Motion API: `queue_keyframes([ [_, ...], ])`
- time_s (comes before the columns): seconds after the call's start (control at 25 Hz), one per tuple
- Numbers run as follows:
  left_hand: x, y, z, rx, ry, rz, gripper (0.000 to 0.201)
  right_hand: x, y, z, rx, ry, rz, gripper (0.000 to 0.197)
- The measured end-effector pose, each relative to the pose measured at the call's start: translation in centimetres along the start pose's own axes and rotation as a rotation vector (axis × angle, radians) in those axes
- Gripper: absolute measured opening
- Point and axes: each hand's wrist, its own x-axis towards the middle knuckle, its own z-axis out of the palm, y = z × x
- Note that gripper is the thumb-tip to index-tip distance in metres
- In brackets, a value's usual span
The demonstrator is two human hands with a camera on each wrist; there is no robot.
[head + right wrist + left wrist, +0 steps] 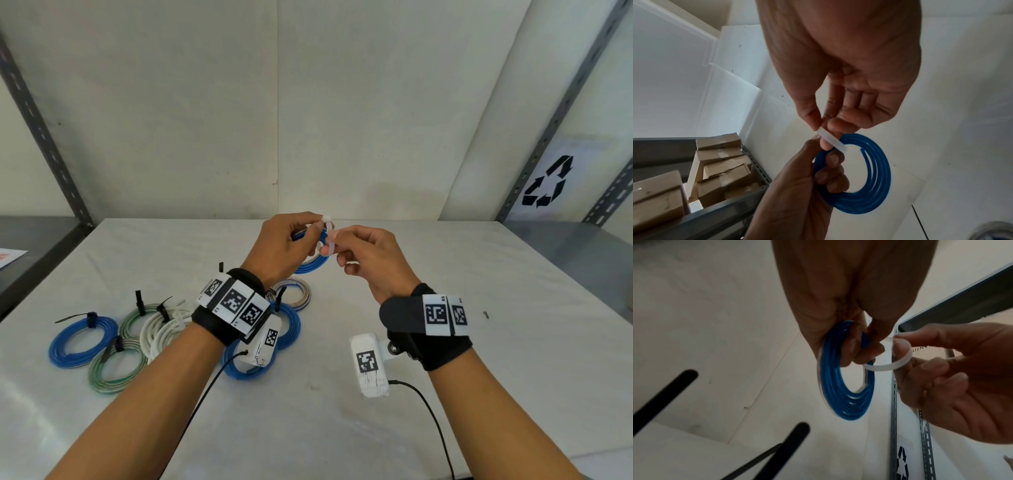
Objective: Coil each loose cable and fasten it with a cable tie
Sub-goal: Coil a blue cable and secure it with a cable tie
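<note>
Several tied coils (102, 346) lie toward the worktop's (445, 274) left edge. Past them, above its middle, the left hand (277, 250) grips a blue coil (838, 386) with curled fingers and holds it clear of the surface. Just right, the right hand (373, 260) pinches a white cable tie (898, 363) looped through that coil. Fastening seems in hand; next, I judge, the tail needs threading into the head and pulling snug. Slotted metal uprights (561, 113) and pale walls frame the white surface.
</note>
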Motion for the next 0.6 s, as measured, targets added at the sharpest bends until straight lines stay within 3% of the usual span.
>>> queue_keyframes([
  [0.4, -0.1, -0.5, 0.3, 0.185, -0.009, 0.100, 0.022, 0.2, -0.2, -0.4, 0.050, -0.050, 0.085, 0.017],
  [0.6, -0.4, -0.5, 0.4, 0.270, -0.036, 0.187, 0.020, 0.5, -0.1, -1.1, 0.227, -0.101, 0.253, 0.016],
])
